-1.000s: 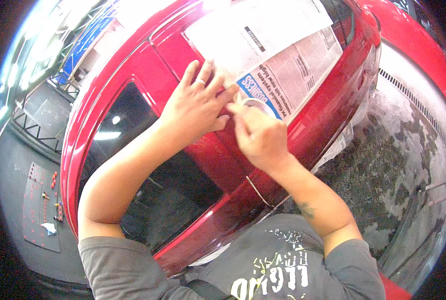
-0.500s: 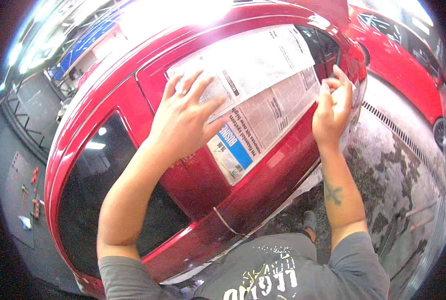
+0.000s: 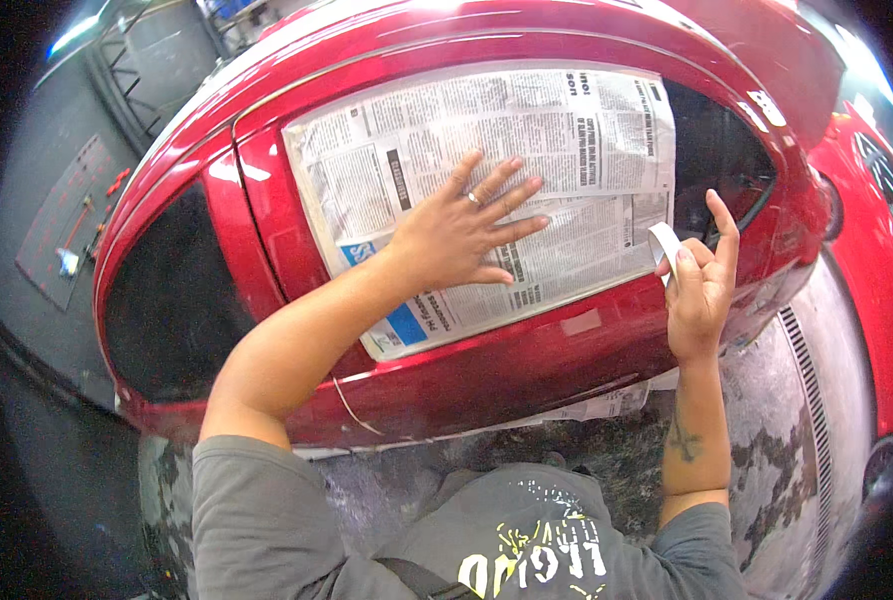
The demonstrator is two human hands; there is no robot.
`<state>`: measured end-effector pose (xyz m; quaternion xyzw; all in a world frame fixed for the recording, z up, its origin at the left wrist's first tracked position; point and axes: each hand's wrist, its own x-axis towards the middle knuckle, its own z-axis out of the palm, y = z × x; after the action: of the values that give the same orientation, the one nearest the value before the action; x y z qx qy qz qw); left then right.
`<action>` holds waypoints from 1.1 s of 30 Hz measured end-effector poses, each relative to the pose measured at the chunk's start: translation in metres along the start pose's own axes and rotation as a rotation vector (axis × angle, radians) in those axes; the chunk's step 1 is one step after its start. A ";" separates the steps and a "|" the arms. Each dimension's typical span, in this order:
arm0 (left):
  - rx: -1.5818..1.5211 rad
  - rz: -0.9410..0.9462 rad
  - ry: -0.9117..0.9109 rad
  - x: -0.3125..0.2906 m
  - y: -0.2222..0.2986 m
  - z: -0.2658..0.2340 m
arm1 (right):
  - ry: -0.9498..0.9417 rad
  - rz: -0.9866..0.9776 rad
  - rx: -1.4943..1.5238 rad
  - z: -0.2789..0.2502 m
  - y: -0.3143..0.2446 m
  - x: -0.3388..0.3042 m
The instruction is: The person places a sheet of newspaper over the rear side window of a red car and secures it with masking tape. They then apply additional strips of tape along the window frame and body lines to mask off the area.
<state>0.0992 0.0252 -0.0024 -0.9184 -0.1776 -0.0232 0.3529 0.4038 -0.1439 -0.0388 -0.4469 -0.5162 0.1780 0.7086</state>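
Observation:
Sheets of newspaper lie over a side window of a red car, with tape along their left edge. My left hand, a ring on one finger, is spread flat over the middle of the paper. Beyond the paper's lower right corner, my right hand grips a roll of white masking tape between thumb and fingers, its index finger pointing up. The roll is seen nearly edge-on and overlaps the paper's edge. Whether a strip runs from it to the paper, I cannot tell.
Dark bare glass shows right of the paper, and another dark window on the left. A second red car stands at the far right. A floor grating runs beside it. Tools lie on a grey panel at the left.
My view has shifted toward the right. My left hand moved from the paper's left part to its middle and spread flat. The tape roll in my right hand now shows plainly.

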 end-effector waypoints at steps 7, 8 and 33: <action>-0.808 -0.328 0.327 -0.007 0.072 -0.021 | -0.421 -0.205 -0.086 0.007 0.022 -0.015; -1.070 -0.456 0.338 -0.008 0.083 -0.030 | -0.447 -0.271 -0.152 0.005 0.026 -0.015; -0.961 -1.486 0.960 -0.133 0.050 -0.054 | -0.781 -1.145 -0.786 0.060 -0.055 0.108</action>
<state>-0.0039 -0.0858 -0.0157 -0.5135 -0.5163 -0.6740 -0.1244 0.3826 -0.0696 0.0717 -0.2348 -0.9016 -0.2653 0.2484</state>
